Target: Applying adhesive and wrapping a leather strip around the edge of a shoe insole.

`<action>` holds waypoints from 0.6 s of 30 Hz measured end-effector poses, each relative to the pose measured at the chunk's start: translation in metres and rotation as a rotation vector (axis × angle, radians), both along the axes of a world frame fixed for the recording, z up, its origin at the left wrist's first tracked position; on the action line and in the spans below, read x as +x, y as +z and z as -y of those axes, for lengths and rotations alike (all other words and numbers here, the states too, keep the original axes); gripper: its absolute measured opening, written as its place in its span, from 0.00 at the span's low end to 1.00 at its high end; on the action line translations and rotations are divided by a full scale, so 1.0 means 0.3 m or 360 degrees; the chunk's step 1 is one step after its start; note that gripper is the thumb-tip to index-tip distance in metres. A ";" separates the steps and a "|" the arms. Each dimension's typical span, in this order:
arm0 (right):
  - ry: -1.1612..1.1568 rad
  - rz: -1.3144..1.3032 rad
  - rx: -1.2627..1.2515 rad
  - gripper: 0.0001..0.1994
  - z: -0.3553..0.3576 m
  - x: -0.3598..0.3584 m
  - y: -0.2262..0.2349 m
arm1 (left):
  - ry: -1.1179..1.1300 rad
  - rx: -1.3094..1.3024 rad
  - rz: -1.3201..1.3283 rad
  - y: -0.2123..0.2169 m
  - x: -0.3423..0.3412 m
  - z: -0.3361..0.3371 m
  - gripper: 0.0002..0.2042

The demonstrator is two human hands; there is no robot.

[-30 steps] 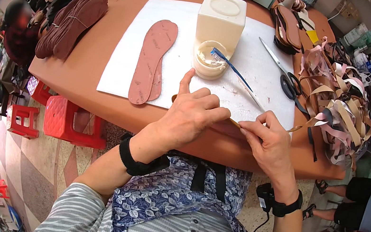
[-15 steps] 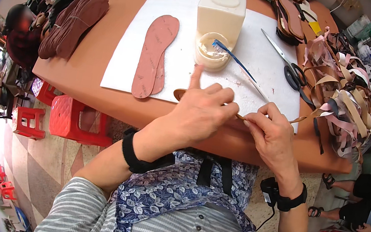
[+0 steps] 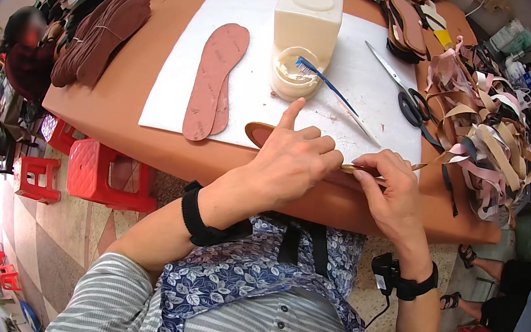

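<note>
Across a brown surface (image 3: 101, 108), at the near edge of a white board (image 3: 183, 50), the left hand (image 3: 294, 163) grips an insole (image 3: 258, 134) whose visible end appears already rimmed, the right hand (image 3: 391, 188) pinches a tan strip (image 3: 419, 166) seemingly left to attach, and two pink insoles (image 3: 217, 73) lie bare-edged.

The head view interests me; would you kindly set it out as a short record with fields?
Left hand: curled over a brown-rimmed piece, index finger extended
Right hand: pinching a thin tan strip beside the left hand's fingers
Board: white, on the brown table
On board: two overlapping reddish insoles; cream container with a blue-and-white toothbrush resting on its cup
Right side: black-handled scissors; heap of ribbons
Floor: red stools
</note>
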State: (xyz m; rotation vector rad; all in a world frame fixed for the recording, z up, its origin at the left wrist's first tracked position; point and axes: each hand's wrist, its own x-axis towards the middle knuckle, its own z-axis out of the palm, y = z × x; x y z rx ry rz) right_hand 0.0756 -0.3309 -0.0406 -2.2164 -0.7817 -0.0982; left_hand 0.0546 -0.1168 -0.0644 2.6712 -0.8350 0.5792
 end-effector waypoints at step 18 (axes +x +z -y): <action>-0.0486 0.0088 0.0105 0.07 0.285 -0.032 0.069 | -0.0090 -0.0062 0.0026 -0.005 0.007 -0.012 0.07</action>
